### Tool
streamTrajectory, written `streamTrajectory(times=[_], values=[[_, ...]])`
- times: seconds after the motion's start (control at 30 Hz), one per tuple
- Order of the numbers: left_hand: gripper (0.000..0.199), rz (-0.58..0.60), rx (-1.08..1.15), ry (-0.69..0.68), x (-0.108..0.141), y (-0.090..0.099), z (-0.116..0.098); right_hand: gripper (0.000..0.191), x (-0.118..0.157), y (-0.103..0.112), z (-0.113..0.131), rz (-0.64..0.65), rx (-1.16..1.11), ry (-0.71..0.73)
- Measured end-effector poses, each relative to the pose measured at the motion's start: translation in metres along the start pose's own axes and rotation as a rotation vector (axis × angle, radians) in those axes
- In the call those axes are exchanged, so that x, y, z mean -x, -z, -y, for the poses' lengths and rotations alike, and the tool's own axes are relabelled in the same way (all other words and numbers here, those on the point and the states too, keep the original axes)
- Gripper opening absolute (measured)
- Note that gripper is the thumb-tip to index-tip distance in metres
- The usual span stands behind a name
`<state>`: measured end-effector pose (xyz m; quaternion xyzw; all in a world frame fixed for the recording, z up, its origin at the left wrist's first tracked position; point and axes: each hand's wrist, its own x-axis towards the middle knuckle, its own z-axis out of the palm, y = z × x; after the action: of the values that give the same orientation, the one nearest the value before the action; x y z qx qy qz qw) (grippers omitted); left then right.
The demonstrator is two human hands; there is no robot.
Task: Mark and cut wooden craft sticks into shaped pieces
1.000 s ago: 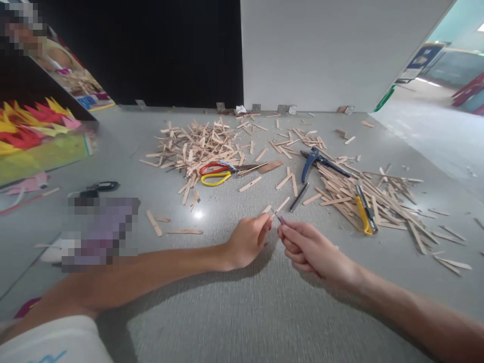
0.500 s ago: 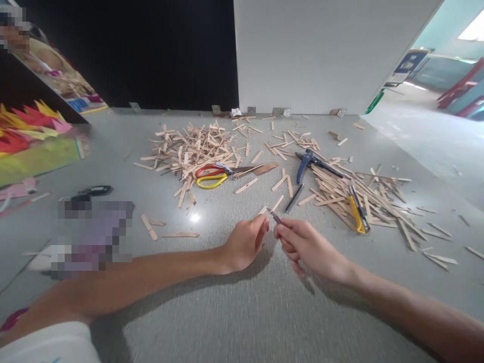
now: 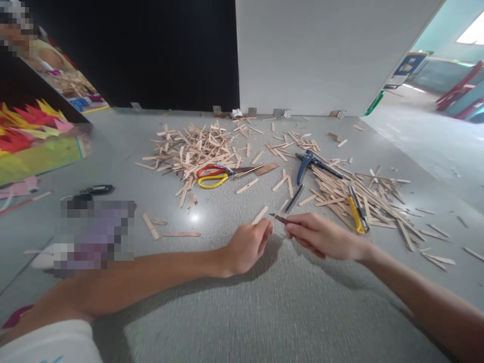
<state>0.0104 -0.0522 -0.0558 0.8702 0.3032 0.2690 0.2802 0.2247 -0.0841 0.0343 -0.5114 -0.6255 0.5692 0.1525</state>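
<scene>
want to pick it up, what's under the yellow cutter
Wooden sticks show on both sides of the yellow cutter, so it seems to lie on them; what is directly beneath is covered.

A black panel (image 3: 151, 55) adjoins a white panel (image 3: 325, 55), with red and yellow paper spikes (image 3: 15, 140) at left.

One head-worn camera looks forward and down from close above the left hand (image 3: 247, 247) and right hand (image 3: 325, 236).
</scene>
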Motion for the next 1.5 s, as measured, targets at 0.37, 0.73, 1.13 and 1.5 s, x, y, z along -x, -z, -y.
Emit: streamTrajectory(times=[0.37, 0.73, 1.13, 1.5], values=[[0.024, 0.114, -0.037, -0.023, -0.001, 0.001, 0.002, 0.044, -0.001, 0.036, -0.009, 0.214, -0.203, -0.153], [0.027, 0.069, -0.047, 0.022, -0.002, 0.001, 0.003, 0.044, -0.006, -0.016, -0.011, -0.076, -0.367, -0.102], [0.032, 0.089, -0.102, 0.034, -0.002, -0.001, 0.005, 0.044, -0.011, -0.024, -0.019, -0.163, -0.377, -0.104], [0.026, 0.143, -0.151, -0.004, -0.002, 0.000, -0.001, 0.050, -0.002, 0.029, -0.013, 0.088, 0.174, 0.067]])
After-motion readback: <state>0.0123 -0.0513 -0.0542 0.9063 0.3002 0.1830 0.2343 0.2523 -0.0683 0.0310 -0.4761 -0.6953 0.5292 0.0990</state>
